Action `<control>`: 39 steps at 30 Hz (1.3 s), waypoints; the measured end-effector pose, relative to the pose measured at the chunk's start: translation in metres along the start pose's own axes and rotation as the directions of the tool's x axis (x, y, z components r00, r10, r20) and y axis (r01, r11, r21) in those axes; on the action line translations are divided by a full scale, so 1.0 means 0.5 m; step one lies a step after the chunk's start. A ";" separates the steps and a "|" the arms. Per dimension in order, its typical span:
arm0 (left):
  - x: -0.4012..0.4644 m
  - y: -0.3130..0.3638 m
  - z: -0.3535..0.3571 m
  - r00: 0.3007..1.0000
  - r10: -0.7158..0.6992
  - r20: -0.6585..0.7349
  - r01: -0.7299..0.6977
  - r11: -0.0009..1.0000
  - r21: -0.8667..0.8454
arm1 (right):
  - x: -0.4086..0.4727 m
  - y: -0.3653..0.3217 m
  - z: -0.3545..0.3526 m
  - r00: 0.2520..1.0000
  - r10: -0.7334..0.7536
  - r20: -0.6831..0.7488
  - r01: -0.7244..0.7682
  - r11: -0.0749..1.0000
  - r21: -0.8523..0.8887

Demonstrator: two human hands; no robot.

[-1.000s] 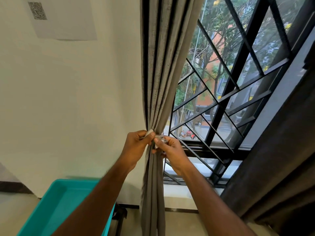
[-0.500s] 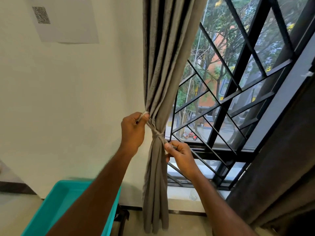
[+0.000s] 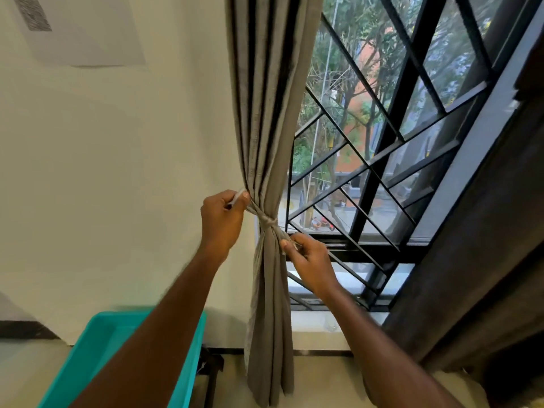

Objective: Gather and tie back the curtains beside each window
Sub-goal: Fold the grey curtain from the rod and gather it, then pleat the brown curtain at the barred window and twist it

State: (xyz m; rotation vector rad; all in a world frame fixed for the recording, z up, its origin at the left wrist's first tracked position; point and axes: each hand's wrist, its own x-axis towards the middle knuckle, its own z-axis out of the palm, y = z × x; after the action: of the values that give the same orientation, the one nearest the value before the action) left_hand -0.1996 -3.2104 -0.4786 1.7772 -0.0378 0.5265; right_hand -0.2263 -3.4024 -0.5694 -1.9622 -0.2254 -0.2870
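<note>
A grey curtain (image 3: 265, 119) hangs at the left side of the window, bunched into a narrow waist by a thin pale tie (image 3: 268, 222) wrapped around it. My left hand (image 3: 222, 222) pinches one end of the tie up and to the left of the waist. Lower right of the waist, my right hand (image 3: 309, 260) pinches the other end. The two ends run taut in opposite directions from the wrap. A darker curtain (image 3: 485, 260) hangs at the window's right side, untied.
A black metal grille (image 3: 379, 160) covers the window behind the curtain. A teal plastic bin (image 3: 97, 348) stands low on the left against the white wall. The pale sill (image 3: 315, 331) runs below the grille.
Both hands started close together at the curtain's waist. They have drawn apart, left hand up-left and right hand down-right, and the tie has cinched the curtain tighter.
</note>
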 end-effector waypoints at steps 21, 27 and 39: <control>0.047 0.426 0.267 0.442 0.892 0.093 -0.823 0.362 0.438 | 0.190 -0.252 -0.507 0.751 -0.632 -0.192 0.415 0.677 -0.608; 0.091 0.634 0.382 0.410 0.870 0.274 -0.878 0.294 0.379 | 0.190 -0.374 -0.725 0.687 -0.694 -0.214 0.294 0.535 -0.792; 0.173 1.036 0.451 0.274 0.926 0.259 -0.912 0.164 0.377 | 0.194 -0.693 -1.020 0.434 -0.843 -0.318 0.045 0.373 -0.927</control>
State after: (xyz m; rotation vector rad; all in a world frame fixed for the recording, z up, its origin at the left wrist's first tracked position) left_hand -0.2021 -3.5426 -0.0135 2.0566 -1.1881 1.5893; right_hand -0.2831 -3.7318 -0.0425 -2.3670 -0.1169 -2.0518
